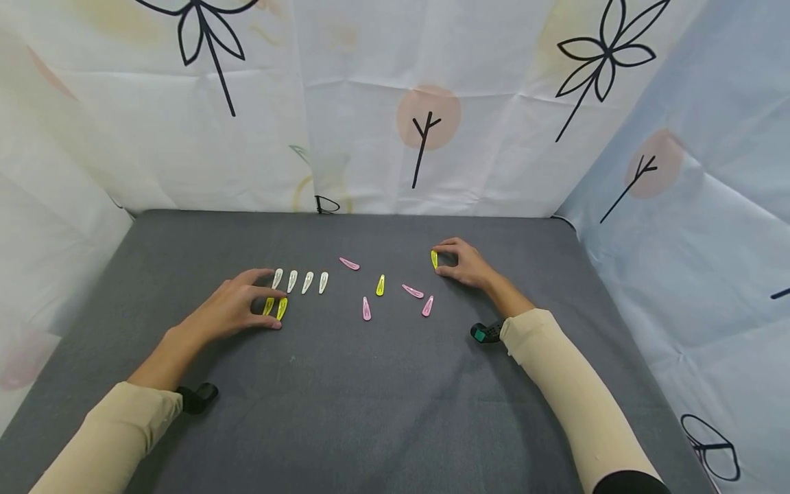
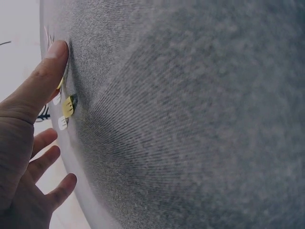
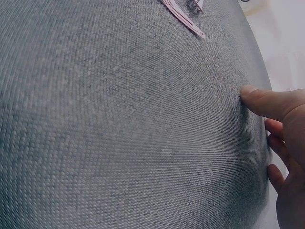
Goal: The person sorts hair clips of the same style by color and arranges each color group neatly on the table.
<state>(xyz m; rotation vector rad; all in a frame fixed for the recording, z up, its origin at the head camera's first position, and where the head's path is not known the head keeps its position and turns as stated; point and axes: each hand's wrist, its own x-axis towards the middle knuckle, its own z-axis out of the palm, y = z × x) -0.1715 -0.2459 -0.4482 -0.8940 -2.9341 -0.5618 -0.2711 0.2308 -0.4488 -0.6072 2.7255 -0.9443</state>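
Observation:
In the head view my left hand (image 1: 231, 305) has thumb and index finger at the two ends of a yellow hair clip (image 1: 282, 309), pinching it on the grey table. A second yellow clip (image 1: 268, 306) lies just left of it, partly under the fingers. Behind them runs a row of several white hair clips (image 1: 308, 283); the index fingertip is near the leftmost. Farther right, my right hand (image 1: 465, 264) holds another yellow clip (image 1: 435, 259) between thumb and index finger. The right wrist view shows that thumb (image 3: 259, 100) low over the cloth, its clip hidden.
Between the hands lie a lone yellow clip (image 1: 380, 285) and several scattered pink clips, one at the back (image 1: 349, 263) and one nearer the front (image 1: 367, 309). The grey table (image 1: 345, 412) meets a white printed curtain (image 1: 370, 137) behind and on both sides.

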